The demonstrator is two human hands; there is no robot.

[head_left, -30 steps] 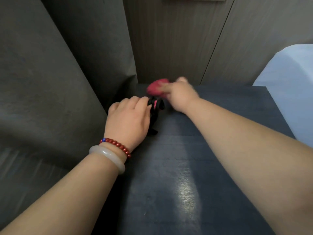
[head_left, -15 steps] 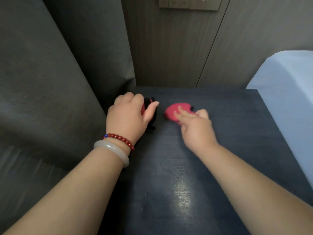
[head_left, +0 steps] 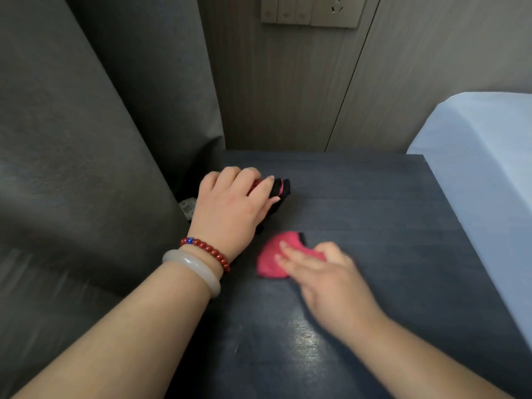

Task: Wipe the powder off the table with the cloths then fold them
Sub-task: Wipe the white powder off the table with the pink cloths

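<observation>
Hands: two, both bare, both on the counter (head_left: pixel 388 226).
Left hand (head_left: pixel 230 208): its fingers (head_left: pixel 244 180) are curled over the top of a dark bundle, with the thumb laid along the bundle's near side, gripping it.
Right hand (head_left: pixel 328 280): motion-blurred; its fingers (head_left: pixel 290 260) are straight and spread narrow, pressing flat on the pink cloth.
Cloths: two items counted.
Pink cloth (head_left: pixel 270 260): one, crumpled flat on the counter. It lies under the right fingertips and sticks out past them toward the left wrist.
Black-and-pink cloth bundle (head_left: pixel 280 190): one, under and just beyond the left fingertips. The number of layers cannot be told.
Spacing: the two cloths lie apart, with bare counter between the right fingertips and the left thumb.
Wrist items: two on the left wrist, one red beaded bracelet (head_left: pixel 207 250) and one pale bangle (head_left: pixel 195 269).
Surroundings: one grey curtain (head_left: pixel 86 139) outside the left fingers, one pale blue bed (head_left: pixel 483 168) outside the right hand, and one wall socket panel (head_left: pixel 311 10) well beyond all fingertips.
</observation>
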